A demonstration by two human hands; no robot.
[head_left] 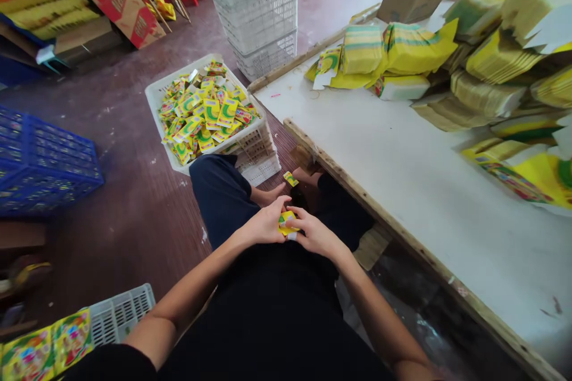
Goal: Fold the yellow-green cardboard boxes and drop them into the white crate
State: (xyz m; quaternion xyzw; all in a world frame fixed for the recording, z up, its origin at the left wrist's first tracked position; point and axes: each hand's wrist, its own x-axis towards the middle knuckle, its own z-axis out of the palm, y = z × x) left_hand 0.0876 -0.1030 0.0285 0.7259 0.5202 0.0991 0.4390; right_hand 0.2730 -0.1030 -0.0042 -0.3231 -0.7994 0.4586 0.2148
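Above my lap, my left hand (267, 223) and my right hand (314, 233) meet around a small yellow-and-green carton (286, 227). Fingers of both hands close on it from either side and hide much of its surface. A white wrap shows on one right finger. Past my knees, a white plastic crate (257, 146) holds a heap of similar small yellow cartons (210, 110). One more small carton (290, 178) lies low down near my feet.
To my right runs a white-topped table (379, 155) with a wooden edge, bearing stacks of flat yellow cartons (364, 50). Tall stacked white crates (259, 0) stand ahead. Blue crates (49, 161) are at left, and a grey crate (120, 312) is at lower left.
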